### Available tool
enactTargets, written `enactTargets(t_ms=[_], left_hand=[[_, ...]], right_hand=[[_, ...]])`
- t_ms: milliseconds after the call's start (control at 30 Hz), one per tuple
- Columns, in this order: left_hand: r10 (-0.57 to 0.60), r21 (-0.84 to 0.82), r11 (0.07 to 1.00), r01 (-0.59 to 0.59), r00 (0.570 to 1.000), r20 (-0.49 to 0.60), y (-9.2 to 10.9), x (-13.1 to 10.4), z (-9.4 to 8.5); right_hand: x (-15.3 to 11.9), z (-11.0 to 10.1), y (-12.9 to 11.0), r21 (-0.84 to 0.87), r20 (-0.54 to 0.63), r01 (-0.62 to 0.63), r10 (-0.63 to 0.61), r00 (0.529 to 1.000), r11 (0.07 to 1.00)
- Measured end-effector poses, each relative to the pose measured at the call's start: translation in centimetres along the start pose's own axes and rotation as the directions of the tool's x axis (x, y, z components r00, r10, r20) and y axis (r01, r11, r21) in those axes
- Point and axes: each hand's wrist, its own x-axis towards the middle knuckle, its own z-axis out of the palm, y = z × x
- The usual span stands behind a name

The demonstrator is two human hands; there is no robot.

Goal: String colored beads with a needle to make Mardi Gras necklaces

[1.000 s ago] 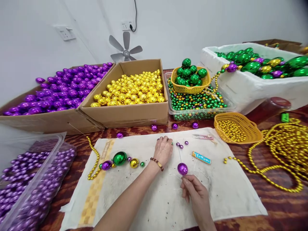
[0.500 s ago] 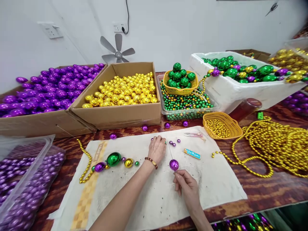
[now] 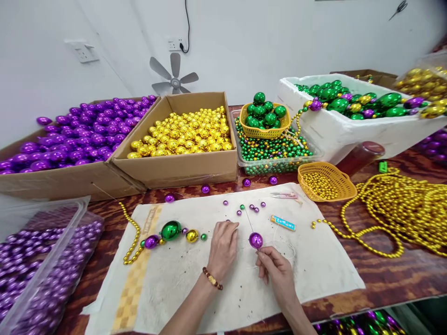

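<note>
My right hand (image 3: pixel 275 270) pinches something thin just below a large purple bead (image 3: pixel 256 240); a needle runs up from that bead, with a small green bead (image 3: pixel 242 207) at its tip. My left hand (image 3: pixel 223 244) is over the cloth to the left of it, palm down, fingers bent; what lies under its fingertips is hidden. Left of that hand, a large green bead (image 3: pixel 171 230), a purple bead (image 3: pixel 152 241), a gold bead (image 3: pixel 192 236) and small beads lie in a row, joined to a gold bead string (image 3: pixel 132 232).
Behind the cloth (image 3: pixel 185 284) stand boxes of purple (image 3: pixel 70 178) and gold beads (image 3: pixel 178 169), a clear tray (image 3: pixel 279 166) and a white foam box (image 3: pixel 324 130). A yellow basket (image 3: pixel 349 191), scissors (image 3: pixel 284 195), a blue-labelled packet (image 3: pixel 283 223) and gold strings (image 3: pixel 401 204) are at the right.
My left hand has drawn back toward me and left from the small beads. A small green bead now shows at the needle's tip. My right hand keeps its pinch. The view has shifted slightly.
</note>
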Motion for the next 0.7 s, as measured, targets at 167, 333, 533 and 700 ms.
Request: enactTargets(t_ms=[167, 333, 533, 700], left_hand=[[-0.075, 0.007, 0.997, 0.075, 0.996, -0.047, -2.5, 1.8, -0.8], [-0.037, 0.038, 0.999, 0.036, 0.999, 0.028, -1.9, 4.0, 0.1], [-0.046, 0.15, 0.988, 0.04, 0.998, 0.037, -0.4, 6.2, 2.0], [-0.012, 0.181, 0.983, 0.003, 0.999, 0.046, -1.1, 7.1, 1.7]], right_hand=[[0.0, -0.1, 0.2, 0.017, 0.0, -0.005, 0.005, 1.0, 1.0], [0.1, -0.4, 0.1, 0.051, 0.002, -0.015, 0.015, 1.0, 0.999], [-0.1, -0.4, -0.1, 0.075, 0.002, -0.03, 0.03, 1.0, 0.997], [-0.3, -0.3, 0.6, 0.083, -0.07, -0.022, 0.028, 0.997, 0.996]])
